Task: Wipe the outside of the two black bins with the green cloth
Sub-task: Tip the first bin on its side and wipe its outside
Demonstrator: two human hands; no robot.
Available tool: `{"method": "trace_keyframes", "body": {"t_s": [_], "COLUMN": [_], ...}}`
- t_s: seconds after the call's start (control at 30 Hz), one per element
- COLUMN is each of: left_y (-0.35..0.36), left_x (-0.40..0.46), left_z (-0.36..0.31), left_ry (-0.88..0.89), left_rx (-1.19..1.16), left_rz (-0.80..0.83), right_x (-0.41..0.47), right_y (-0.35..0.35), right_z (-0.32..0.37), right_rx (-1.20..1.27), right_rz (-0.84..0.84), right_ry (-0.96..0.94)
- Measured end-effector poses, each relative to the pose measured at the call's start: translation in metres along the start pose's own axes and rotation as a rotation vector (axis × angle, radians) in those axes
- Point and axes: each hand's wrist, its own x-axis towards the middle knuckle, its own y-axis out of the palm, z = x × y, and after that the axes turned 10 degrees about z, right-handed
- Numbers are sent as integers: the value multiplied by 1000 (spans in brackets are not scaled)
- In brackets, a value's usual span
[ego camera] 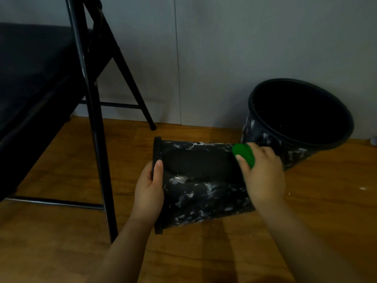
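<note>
Nearest the camera, two bare forearms reach forward over a brown wooden floor [204, 252]. The left hand [150, 190] grips the rim of the near bin [204, 186]; its thumb lies along the outer wall just beside the rim, and the fingers curl round the rim edge out of sight. This bin lies on its side, mouth to the left, base to the right. Its black wall carries white streaks over the lower half and along the top edge; a band across the upper middle is plain black.

The right hand [263, 172] holds the green cloth [244, 153] bunched between thumb and fingers and presses it against the upper right part of the near bin's wall, close to the base end.

Just beyond the right hand stands the second bin [293, 127], upright, mouth open toward the camera, with white streaks on its outer wall. It sits near the grey wall [224, 58].

To the left, a black folding chair [89, 99] stands on the floor, its rear legs reaching back to the wall.
</note>
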Motion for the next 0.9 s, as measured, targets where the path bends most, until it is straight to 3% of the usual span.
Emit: {"method": "trace_keyframes", "body": {"t_s": [0.07,0.2,0.37,0.5,0.67,0.83,0.9], "left_y": [1,1,0,-1,0,0,-1], "left_x": [0,0,-1,3,4,6,8], "left_z": [0,-4,3,2,-1,-2,-3], "left_ry": [-8,-11,-2,-23,-17,-21,-21], "left_rx": [-8,-19,3,-6,6,3,10], "left_rz": [-7,-7,-6,-10,-15,-16,-8], "right_x": [-1,-16,-4,-16,-4,-20,-11], "right_y": [0,7,3,9,6,10,9], "right_z": [-3,14,-19,-4,-27,-4,-16], "right_rx": [1,27,54,50,77,63,73], "right_rz": [-39,12,-70,-27,-83,-31,-40], "right_ry": [48,-169,77,-104,86,-132,-59]}}
